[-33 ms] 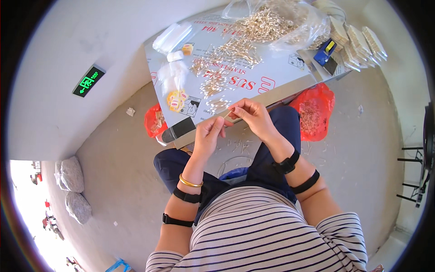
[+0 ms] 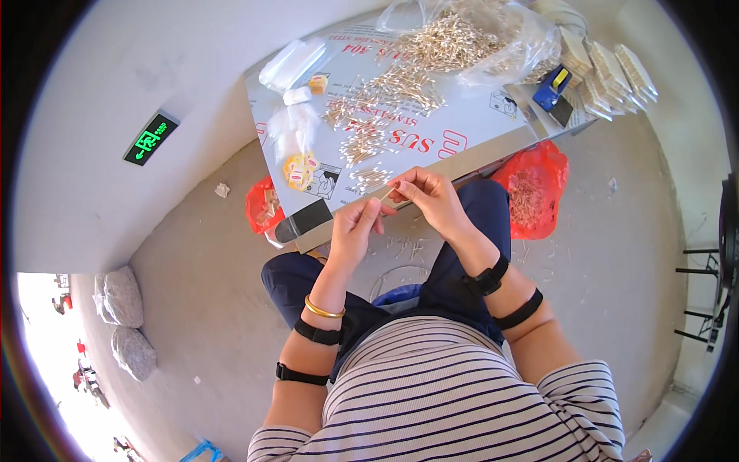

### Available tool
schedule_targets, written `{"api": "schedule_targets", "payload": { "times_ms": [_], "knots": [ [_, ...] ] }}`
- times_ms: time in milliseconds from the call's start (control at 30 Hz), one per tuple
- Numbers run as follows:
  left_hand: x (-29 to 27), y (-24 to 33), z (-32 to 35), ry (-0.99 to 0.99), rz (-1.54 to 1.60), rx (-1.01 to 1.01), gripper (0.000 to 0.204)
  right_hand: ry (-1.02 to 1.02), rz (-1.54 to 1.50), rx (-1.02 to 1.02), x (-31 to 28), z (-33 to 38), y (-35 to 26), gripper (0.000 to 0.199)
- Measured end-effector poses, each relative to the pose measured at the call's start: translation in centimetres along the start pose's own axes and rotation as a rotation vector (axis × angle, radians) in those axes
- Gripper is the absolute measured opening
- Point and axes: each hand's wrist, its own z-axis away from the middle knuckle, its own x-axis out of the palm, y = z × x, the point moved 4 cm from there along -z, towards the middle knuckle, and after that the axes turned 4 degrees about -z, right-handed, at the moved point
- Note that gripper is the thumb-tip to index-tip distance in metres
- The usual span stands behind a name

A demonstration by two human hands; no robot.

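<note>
The left hand (image 2: 356, 229) and the right hand (image 2: 431, 197) meet just off the near edge of the bench (image 2: 469, 127), above the person's lap. Both are pinched with thumb and fingertips on one small pale stick (image 2: 387, 194) that spans the gap between them; it is too thin to tell exactly what it is, though it looks like the pieces lying on the bench. There, small pale sticks lie in loose heaps (image 2: 377, 104), and a bigger mass of them spills from a clear plastic bag (image 2: 493, 38) at the far side. Small clear packets (image 2: 296, 135) sit at the bench's left end, and a blue tool (image 2: 553, 86) at its right end. A red bag (image 2: 533, 189) holding more pieces hangs by the right knee, and another red bag (image 2: 263, 206) is under the bench on the left. Scraps litter the floor (image 2: 200, 262) between the knees.
</note>
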Motion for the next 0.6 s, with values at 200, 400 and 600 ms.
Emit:
{"api": "schedule_targets", "payload": {
  "times_ms": [200,400,600],
  "knots": [
    [0.2,-0.1,-0.3,-0.043,0.045,-0.058,0.051,0.114,0.004,0.013,-1.9,-0.3,-0.3,0.021],
    [0.6,-0.3,-1.1,-0.041,0.056,-0.058,0.049,-0.063,0.078,0.043,-1.0,-0.1,-0.9,0.019],
    [1.3,-2.6,-2.2,-0.100,-0.069,-0.101,0.049,0.117,0.097,-0.110,-4.2,-0.4,-0.5,0.012]
  ]
}}
